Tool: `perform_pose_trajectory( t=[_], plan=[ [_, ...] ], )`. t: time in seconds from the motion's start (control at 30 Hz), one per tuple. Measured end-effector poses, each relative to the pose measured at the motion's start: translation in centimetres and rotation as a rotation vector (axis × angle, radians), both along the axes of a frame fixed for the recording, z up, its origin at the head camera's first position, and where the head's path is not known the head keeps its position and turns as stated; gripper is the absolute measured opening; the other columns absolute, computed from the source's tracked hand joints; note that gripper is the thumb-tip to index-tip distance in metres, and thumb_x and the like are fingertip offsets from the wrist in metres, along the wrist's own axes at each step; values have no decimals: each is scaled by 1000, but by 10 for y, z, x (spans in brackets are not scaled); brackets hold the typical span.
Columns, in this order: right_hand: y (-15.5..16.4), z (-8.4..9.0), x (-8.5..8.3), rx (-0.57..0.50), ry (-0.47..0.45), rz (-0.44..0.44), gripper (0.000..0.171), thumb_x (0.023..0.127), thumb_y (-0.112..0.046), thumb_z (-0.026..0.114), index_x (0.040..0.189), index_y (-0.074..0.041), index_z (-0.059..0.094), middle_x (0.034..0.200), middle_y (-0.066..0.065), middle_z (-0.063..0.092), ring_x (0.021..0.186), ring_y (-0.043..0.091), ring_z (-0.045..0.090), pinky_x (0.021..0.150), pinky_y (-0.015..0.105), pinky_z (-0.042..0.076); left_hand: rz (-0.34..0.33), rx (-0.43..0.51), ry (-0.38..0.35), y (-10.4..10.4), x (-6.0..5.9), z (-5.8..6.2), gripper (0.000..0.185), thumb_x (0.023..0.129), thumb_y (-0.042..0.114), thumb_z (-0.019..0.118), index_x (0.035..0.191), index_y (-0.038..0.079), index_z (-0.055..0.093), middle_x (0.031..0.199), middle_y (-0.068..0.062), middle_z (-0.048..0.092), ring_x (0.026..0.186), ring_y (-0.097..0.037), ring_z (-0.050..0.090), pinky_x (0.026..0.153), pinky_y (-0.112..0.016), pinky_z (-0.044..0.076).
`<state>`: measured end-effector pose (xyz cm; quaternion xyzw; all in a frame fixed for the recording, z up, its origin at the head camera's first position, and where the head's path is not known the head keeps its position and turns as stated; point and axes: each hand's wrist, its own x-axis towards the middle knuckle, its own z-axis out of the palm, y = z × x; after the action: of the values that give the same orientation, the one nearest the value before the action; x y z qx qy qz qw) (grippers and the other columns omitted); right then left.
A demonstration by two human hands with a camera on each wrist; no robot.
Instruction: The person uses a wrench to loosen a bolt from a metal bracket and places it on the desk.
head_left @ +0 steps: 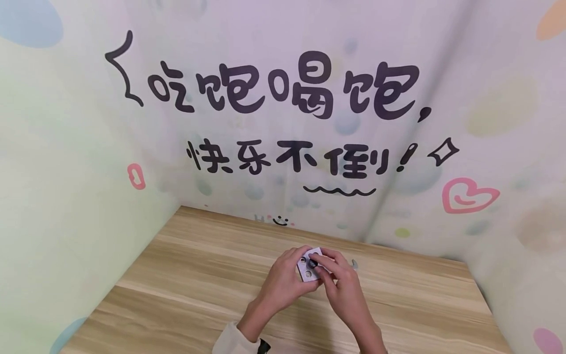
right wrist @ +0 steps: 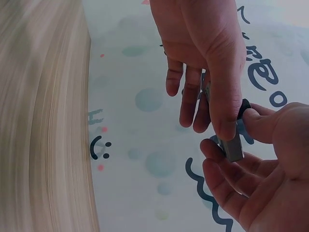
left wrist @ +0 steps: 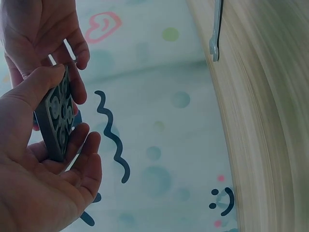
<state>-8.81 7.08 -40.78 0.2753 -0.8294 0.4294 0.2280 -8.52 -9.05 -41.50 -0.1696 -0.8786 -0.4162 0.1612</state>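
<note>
Light is soft, even and bright, with only a faint shadow under the hands (head_left: 309, 280) on the table (head_left: 177, 295) and no glare on the wall (head_left: 283, 187). In the head view the wall's corners bow outward with wide-angle distortion, and print near the table stays sharp. In both wrist views the table (left wrist: 270, 121) smears into streaks, and the plate (left wrist: 55, 121) beside it looks slightly soft.

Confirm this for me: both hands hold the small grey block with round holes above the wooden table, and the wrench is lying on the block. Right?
Not quite. The wrench lies on the wooden table, apart from the block, as the left wrist view shows. The rest holds: left hand and right hand both grip the block above the table.
</note>
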Motion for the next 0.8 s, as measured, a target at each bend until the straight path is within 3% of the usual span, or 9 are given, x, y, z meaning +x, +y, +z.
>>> perform_pose_trajectory(
  t=[0.23,0.47,0.63,0.8],
  plan=[
    [1,0,0,7,10,16,37,83,9,71,112,-12,75,119,15,65,95,26,68,64,22,55,-8,3,-11,0,1,1,57,76,28,85,126,18,61,115,4,66,101,-12,58,84,-31,50],
    [1,1,2,-23,-109,19,37,84,-2,75,120,-11,70,124,11,64,95,23,66,65,24,55,9,-7,-42,0,2,2,64,73,25,87,130,16,59,117,1,66,101,-14,58,85,-31,50],
    [-2,3,4,-86,-192,-19,28,83,-5,78,108,-12,67,120,6,65,87,16,67,66,26,56,11,-2,-52,0,3,3,65,73,25,87,130,16,59,118,0,66,102,-13,58,85,-31,50],
    [-6,3,5,-118,-199,-61,24,81,-6,80,98,-12,64,118,8,67,83,14,67,65,26,56,11,-5,-42,1,3,3,64,73,25,87,129,16,59,116,0,66,101,-13,57,84,-30,50]
  ],
)
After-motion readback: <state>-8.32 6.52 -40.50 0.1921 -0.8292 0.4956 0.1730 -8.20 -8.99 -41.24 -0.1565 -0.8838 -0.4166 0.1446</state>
